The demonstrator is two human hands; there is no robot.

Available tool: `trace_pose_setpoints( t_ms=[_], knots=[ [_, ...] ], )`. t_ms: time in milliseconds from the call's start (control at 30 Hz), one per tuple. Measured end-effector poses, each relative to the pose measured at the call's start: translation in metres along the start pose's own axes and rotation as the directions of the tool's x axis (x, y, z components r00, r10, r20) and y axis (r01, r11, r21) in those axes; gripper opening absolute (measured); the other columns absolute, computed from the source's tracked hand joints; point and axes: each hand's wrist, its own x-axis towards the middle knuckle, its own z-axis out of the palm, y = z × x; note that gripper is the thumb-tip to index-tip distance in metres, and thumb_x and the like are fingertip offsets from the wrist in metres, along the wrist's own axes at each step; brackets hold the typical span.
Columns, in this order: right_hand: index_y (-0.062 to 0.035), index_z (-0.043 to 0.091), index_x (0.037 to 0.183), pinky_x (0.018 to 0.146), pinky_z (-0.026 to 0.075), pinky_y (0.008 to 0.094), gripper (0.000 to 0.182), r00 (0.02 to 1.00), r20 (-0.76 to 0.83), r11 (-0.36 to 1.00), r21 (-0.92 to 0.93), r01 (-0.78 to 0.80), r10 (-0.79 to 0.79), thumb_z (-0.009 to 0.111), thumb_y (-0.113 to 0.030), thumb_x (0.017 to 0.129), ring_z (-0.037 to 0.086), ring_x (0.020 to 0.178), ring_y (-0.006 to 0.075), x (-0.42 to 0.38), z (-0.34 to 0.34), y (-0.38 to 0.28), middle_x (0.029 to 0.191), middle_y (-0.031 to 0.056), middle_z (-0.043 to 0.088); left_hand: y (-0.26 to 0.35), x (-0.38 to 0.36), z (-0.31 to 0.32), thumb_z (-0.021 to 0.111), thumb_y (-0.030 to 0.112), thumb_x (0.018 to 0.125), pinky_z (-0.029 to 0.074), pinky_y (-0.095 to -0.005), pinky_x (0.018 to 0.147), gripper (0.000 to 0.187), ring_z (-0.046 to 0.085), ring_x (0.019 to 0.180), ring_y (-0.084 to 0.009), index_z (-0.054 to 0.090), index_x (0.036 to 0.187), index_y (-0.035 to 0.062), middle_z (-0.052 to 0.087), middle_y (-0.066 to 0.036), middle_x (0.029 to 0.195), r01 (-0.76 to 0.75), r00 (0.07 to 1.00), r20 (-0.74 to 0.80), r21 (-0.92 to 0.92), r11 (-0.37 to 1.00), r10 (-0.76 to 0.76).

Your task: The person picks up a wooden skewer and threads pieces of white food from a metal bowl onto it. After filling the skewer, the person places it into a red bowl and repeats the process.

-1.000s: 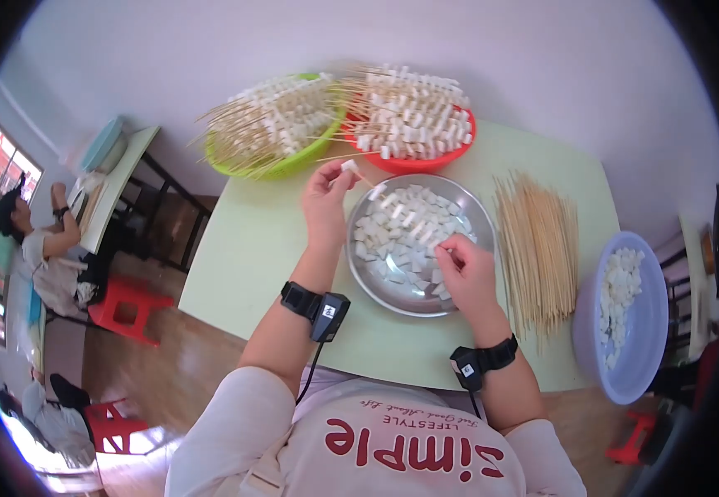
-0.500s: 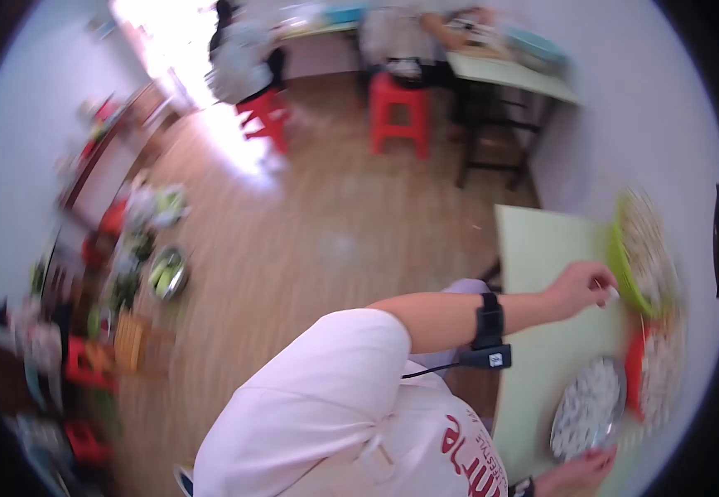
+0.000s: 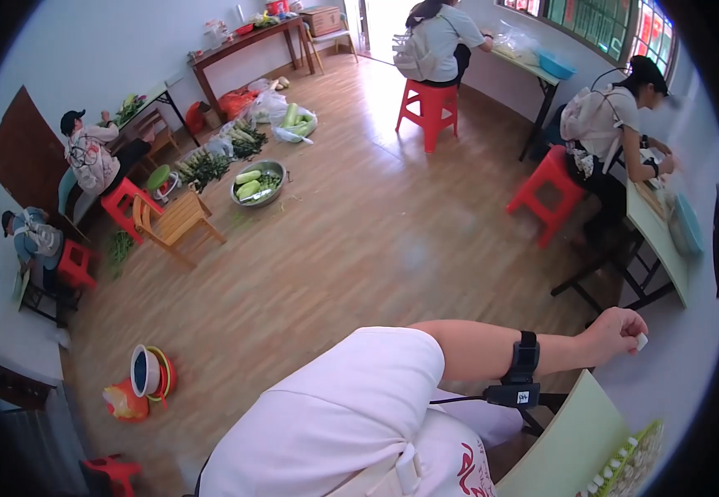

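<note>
1. A silver metal bowl of green gourds [image 3: 257,184] sits on the wooden floor, far to the upper left of the pale green surface [image 3: 579,435]; beside it stands a small wooden chair [image 3: 175,222], with red plastic stools [image 3: 125,205] nearby.
2. A red and white stack of plastic basins [image 3: 148,374] lies on the floor, well to the left of the pale green surface.
3. The person's white-sleeved left arm runs from the shoulder at lower centre out to the right, nearly level and almost straight, above the near corner of the pale green surface. A black wristband with a small sensor box [image 3: 523,373] circles the forearm just behind the wrist.
4. The left hand [image 3: 616,333] hangs in the air above the surface's far edge, its fingers curled in together and pinched on a small white cube [image 3: 641,341], which shows at the fingertips.
5. A green plastic basket of white-cube skewers [image 3: 631,468] rests on the surface, below the left hand and apart from it.
6. Above the surface, a seated person in a white shirt [image 3: 604,124] works at another green table.
7. The right hand is out of view.
</note>
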Motion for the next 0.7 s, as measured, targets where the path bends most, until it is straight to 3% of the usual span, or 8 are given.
trace_pose_setpoints(
  t_ms=[33,133,200,300,433,533,567,700],
  knots=[
    [0.0014,0.056,0.094,0.052,0.037,0.0261,0.017,0.986,0.089,0.988,0.071,0.138,-0.144,0.055,-0.016,0.094,0.044,0.057,0.0122,-0.003,0.010,-0.003,0.063,0.0043,0.047,-0.002,0.002,-0.003,0.054,-0.007,0.081,0.050,-0.0239,0.066,0.014,0.059,0.072,-0.0107,0.055,0.094,-0.0019,0.059,-0.004,0.083,-0.014,1.000,0.017,0.038,0.999,0.013],
    [0.0016,0.055,0.094,0.050,0.035,0.0259,0.017,0.952,0.289,0.991,0.112,0.071,-0.101,0.055,-0.015,0.094,0.041,0.054,0.0124,0.003,0.023,0.006,0.059,0.0033,0.044,-0.007,-0.004,-0.003,0.050,-0.003,0.085,0.049,-0.0237,0.062,0.013,0.060,0.071,-0.0109,0.052,0.097,0.0014,0.057,-0.004,0.087,0.071,0.996,-0.052,-0.121,0.990,-0.078],
    [0.0002,0.053,0.089,0.048,0.033,0.0258,0.016,0.956,0.254,0.979,0.178,0.102,-0.146,0.056,-0.015,0.093,0.038,0.052,0.0117,0.003,0.036,0.014,0.057,0.0021,0.041,-0.025,-0.004,-0.002,0.048,0.001,0.087,0.047,-0.0233,0.058,0.014,0.061,0.070,-0.0117,0.048,0.100,0.0051,0.055,-0.004,0.089,0.066,0.996,-0.042,-0.137,0.988,-0.073],
    [-0.0024,0.050,0.084,0.047,0.031,0.0252,0.016,0.932,0.327,0.963,0.260,0.070,-0.156,0.056,-0.014,0.093,0.038,0.051,0.0106,0.000,0.049,0.001,0.056,0.0019,0.041,-0.019,-0.014,0.004,0.049,0.003,0.088,0.047,-0.0232,0.057,0.015,0.062,0.070,-0.0121,0.048,0.103,0.0070,0.054,-0.004,0.090,0.244,0.958,-0.070,-0.303,0.921,-0.277],
    [-0.0036,0.048,0.082,0.047,0.029,0.0242,0.016,0.910,0.388,0.978,0.197,0.071,-0.145,0.055,-0.013,0.093,0.037,0.050,0.0095,0.001,0.057,-0.004,0.056,0.0016,0.040,-0.014,-0.020,0.002,0.049,0.003,0.088,0.047,-0.0228,0.057,0.015,0.062,0.071,-0.0119,0.048,0.103,0.0070,0.054,-0.004,0.090,0.282,0.947,-0.066,-0.306,0.909,-0.316],
    [-0.0038,0.047,0.083,0.046,0.027,0.0237,0.015,0.915,0.374,0.954,0.296,0.034,-0.148,0.054,-0.012,0.093,0.036,0.050,0.0090,0.001,0.060,0.003,0.056,0.0012,0.040,-0.035,-0.012,-0.009,0.049,0.003,0.088,0.048,-0.0234,0.058,0.016,0.062,0.071,-0.0122,0.048,0.103,0.0066,0.054,-0.004,0.089,0.124,0.978,-0.142,-0.208,0.970,-0.156],
    [-0.0039,0.047,0.084,0.046,0.026,0.0234,0.014,0.921,0.366,0.923,0.384,-0.014,-0.137,0.053,-0.012,0.093,0.035,0.050,0.0087,0.001,0.060,0.005,0.056,0.0009,0.040,-0.034,-0.013,-0.011,0.049,0.003,0.088,0.048,-0.0237,0.059,0.016,0.061,0.070,-0.0124,0.048,0.103,0.0062,0.054,-0.004,0.088,0.178,0.966,-0.148,-0.212,0.961,-0.211],
    [-0.0038,0.047,0.085,0.046,0.025,0.0232,0.014,0.888,0.442,0.943,0.332,-0.031,-0.127,0.053,-0.013,0.094,0.035,0.051,0.0083,-0.004,0.057,0.003,0.057,0.0009,0.040,-0.025,-0.027,0.004,0.049,0.002,0.087,0.048,-0.0242,0.059,0.015,0.061,0.068,-0.0126,0.048,0.102,0.0054,0.054,-0.004,0.086,0.309,0.941,-0.053,-0.268,0.912,-0.334]
  ],
)
